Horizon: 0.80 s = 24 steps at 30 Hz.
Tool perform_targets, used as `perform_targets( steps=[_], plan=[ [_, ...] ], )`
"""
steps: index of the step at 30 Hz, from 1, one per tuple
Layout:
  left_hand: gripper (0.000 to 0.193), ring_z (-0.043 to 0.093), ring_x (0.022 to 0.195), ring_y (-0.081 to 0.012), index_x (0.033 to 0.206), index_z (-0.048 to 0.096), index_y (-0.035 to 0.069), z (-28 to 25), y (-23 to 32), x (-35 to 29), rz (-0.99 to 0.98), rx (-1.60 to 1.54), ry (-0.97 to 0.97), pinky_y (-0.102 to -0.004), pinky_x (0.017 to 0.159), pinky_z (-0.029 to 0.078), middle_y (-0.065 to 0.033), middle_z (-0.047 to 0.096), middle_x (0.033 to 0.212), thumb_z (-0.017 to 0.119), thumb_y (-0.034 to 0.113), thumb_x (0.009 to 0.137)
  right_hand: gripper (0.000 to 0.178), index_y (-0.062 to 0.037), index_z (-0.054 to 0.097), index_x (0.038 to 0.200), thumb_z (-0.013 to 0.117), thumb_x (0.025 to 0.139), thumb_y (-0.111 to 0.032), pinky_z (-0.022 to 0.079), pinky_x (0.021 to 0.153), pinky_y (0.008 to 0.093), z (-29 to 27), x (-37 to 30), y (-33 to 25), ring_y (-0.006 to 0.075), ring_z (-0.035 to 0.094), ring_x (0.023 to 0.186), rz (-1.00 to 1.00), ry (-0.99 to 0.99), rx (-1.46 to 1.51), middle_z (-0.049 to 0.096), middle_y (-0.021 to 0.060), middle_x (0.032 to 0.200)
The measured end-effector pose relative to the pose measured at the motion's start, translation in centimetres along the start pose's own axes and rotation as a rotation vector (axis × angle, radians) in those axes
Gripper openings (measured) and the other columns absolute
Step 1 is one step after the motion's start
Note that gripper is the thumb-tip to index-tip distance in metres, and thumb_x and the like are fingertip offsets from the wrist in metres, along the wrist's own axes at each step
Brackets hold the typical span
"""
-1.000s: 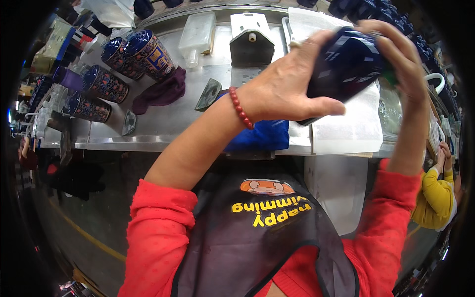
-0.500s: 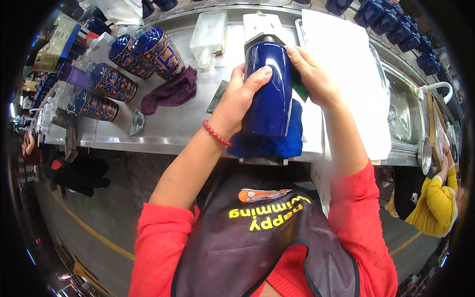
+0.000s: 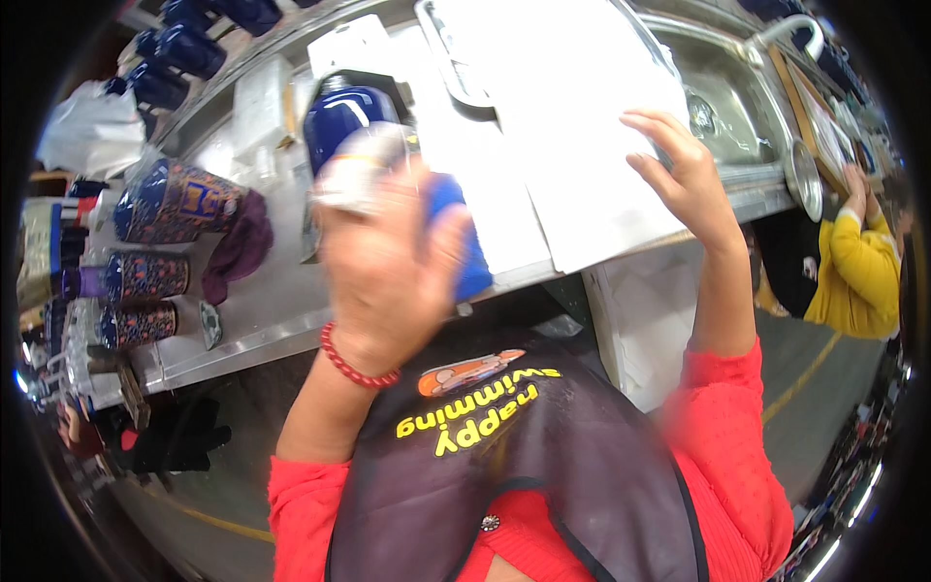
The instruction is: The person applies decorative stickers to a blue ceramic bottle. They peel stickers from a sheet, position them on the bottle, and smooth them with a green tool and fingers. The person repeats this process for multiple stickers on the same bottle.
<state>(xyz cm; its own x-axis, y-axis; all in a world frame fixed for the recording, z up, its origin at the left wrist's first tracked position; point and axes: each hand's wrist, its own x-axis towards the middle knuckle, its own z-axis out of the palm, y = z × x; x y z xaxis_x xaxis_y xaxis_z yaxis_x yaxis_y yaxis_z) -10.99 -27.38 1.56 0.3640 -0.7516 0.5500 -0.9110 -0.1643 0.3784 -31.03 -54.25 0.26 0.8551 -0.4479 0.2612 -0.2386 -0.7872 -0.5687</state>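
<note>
My left hand (image 3: 383,276) is smeared by motion in front of a glossy dark blue jar (image 3: 341,114). At its fingers is a blurred pale, greyish thing (image 3: 357,177), too smeared to name. The hand hides the jar's lower part. Beside that hand, a bright blue cloth (image 3: 472,254) lies at the bench edge. My right hand (image 3: 687,173) holds nothing, its thumb and fingers apart, over large white sheets (image 3: 582,165).
Several floral-patterned blue jars (image 3: 147,276) and a purple cloth (image 3: 238,247) occupy the left of the metal bench. A sink (image 3: 718,107) lies at the far right. Beyond it stands a person in yellow (image 3: 858,262). More blue jars (image 3: 189,48) are at the back left.
Both hands have let go of the blue jar's sides. My right hand has moved right over the white sheets; my left now has a pale thing at its fingers. The view has turned right.
</note>
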Motion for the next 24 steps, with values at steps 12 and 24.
perform_targets(
  steps=[12, 24],
  plan=[
    [0.031, 0.058, 0.098, -0.0343, 0.103, 0.058, 0.004, 9.4, 4.8, 0.7, 0.403, -0.082, -0.670, -0.0431, 0.085, 0.050, -0.0170, 0.060, 0.096, 0.076, 0.019, 0.081, 0.038, -0.0009, 0.067, 0.123, 0.075, 0.086, -0.005, 0.052, 0.095, 0.0403, 0.0, -13.7, 2.1, 0.0347, 0.060, 0.119, 0.221, 0.159, -0.036, 0.063, 0.0157, 0.131],
    [0.009, 0.066, 0.076, -0.0391, 0.093, 0.058, 0.003, 10.4, 4.3, 5.5, 0.315, -0.031, -0.598, -0.0457, 0.066, 0.056, -0.0235, 0.062, 0.090, 0.062, 0.010, 0.090, 0.034, 0.0007, 0.067, 0.120, 0.073, 0.087, -0.004, 0.049, 0.101, 0.0434, 0.1, -13.7, 3.0, 0.0375, 0.060, 0.120, 0.167, 0.286, -0.005, 0.063, 0.0176, 0.130]
  ],
)
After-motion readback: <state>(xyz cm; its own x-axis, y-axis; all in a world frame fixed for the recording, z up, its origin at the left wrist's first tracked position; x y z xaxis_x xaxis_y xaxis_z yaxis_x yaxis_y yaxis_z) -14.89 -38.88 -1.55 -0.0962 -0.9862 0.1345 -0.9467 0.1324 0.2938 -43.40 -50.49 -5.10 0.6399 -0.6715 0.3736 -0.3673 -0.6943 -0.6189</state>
